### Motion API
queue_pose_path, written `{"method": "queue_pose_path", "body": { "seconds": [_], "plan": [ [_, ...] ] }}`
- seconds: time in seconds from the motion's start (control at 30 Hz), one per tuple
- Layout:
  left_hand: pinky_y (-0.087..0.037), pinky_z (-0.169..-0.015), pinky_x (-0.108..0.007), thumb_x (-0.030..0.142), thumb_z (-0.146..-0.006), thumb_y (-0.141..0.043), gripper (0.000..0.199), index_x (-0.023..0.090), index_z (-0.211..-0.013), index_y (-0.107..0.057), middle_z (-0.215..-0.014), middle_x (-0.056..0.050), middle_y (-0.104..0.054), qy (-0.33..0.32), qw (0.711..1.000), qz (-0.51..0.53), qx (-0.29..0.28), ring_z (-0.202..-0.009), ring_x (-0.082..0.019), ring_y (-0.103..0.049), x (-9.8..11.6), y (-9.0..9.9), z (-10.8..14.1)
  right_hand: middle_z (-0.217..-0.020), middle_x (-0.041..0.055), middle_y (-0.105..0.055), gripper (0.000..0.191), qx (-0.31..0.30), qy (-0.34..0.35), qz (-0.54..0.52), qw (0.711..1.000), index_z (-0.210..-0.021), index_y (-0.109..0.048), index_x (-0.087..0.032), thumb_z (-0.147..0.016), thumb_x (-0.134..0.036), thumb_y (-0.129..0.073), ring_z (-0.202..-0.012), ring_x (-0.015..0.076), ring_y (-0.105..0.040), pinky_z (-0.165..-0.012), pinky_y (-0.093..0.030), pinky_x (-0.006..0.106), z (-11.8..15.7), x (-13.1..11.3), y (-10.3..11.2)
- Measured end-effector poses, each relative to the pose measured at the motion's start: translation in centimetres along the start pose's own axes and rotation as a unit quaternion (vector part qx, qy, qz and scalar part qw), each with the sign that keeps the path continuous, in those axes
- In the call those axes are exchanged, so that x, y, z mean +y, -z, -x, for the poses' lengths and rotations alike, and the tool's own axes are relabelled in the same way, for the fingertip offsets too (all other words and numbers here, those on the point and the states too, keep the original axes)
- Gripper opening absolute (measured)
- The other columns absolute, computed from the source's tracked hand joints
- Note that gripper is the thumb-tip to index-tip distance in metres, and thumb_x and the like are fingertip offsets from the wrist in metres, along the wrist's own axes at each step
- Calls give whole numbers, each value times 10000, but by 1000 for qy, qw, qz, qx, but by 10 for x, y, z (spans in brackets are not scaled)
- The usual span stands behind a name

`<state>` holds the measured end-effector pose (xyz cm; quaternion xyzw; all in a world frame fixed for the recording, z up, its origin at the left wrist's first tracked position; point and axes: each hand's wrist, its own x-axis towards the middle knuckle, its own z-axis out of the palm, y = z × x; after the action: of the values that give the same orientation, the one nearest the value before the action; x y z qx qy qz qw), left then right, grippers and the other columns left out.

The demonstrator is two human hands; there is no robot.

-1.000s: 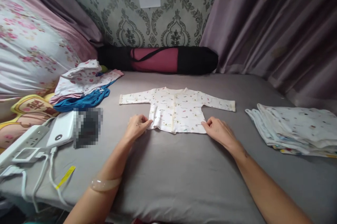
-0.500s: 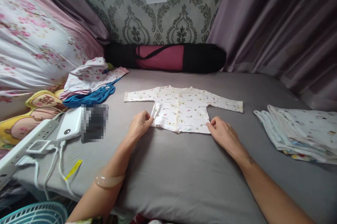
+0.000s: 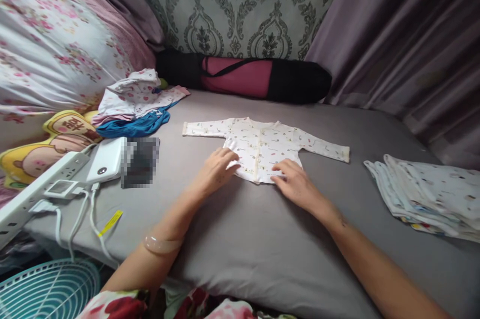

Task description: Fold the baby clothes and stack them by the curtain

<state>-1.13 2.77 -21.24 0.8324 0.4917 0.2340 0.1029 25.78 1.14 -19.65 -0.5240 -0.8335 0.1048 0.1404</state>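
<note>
A small white baby shirt (image 3: 258,146) with a tiny print lies flat on the grey sheet, both sleeves spread out to the sides. My left hand (image 3: 219,169) is over its lower left corner, fingers apart and slightly curled. Over the lower right part of the shirt hovers or rests my right hand (image 3: 294,181), its thumb and fingers also apart. Neither hand grips the cloth; whether the fingertips touch it I cannot tell. Parts of the hem are hidden beneath both hands.
A stack of folded baby clothes (image 3: 431,194) lies at the right. To the left are a loose clothes pile (image 3: 131,104), a white power bank (image 3: 107,161), a power strip (image 3: 45,189) with cables, and a blue fan (image 3: 52,289). A black and pink long bag (image 3: 240,78) lies along the wall.
Both hands have let go of the shirt's lower corners and moved inward over its front, fingers opening. The view has shifted slightly.
</note>
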Motion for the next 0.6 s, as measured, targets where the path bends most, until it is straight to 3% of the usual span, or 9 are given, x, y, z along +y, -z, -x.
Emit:
{"method": "queue_pose_path", "body": {
  "seconds": [0.1, 0.27, 0.47, 0.6],
  "plan": [
    [-429, -898, -336, 388, -926, -540, 192, 210, -964, -600, -1004, -65, -630, -72, 996, 34, -34, -991, -216, -554, 10, -16, -2, -1074, 59, -608, 185, -46, 67, -62, 995, -1057, -588, -227, -880, -281, -584, -1028, 206, -548, -874, -424, 294, -14, -14, -10],
    [-462, -846, -329, 394, -903, -589, 201, 198, -941, -604, -967, -64, -613, -91, 994, 13, -54, -966, -212, -554, 12, -28, -1, -950, 47, -619, 94, -24, 62, -97, 993, -928, -608, -209, -885, -258, -541, -911, 191, -552, -816, -415, 295, -22, -13, -21],
    [-456, -821, -316, 358, -967, -475, 241, 178, -889, -616, -901, -65, -620, -135, 989, -46, -42, -865, -190, -545, 24, -30, -6, -717, -9, -584, 276, 5, -47, -268, 962, -764, -614, -193, -908, -361, -450, -656, 139, -498, -625, -374, 258, -29, 2, -27],
    [-448, -795, -312, 315, -1003, -372, 330, 165, -860, -630, -861, -67, -627, -163, 982, -82, -40, -811, -180, -545, 31, -33, -8, -704, -8, -577, 334, 17, -84, -345, 935, -771, -632, -173, -882, -439, -463, -660, 140, -494, -610, -369, 253, -33, 8, -29]
  ]
}}
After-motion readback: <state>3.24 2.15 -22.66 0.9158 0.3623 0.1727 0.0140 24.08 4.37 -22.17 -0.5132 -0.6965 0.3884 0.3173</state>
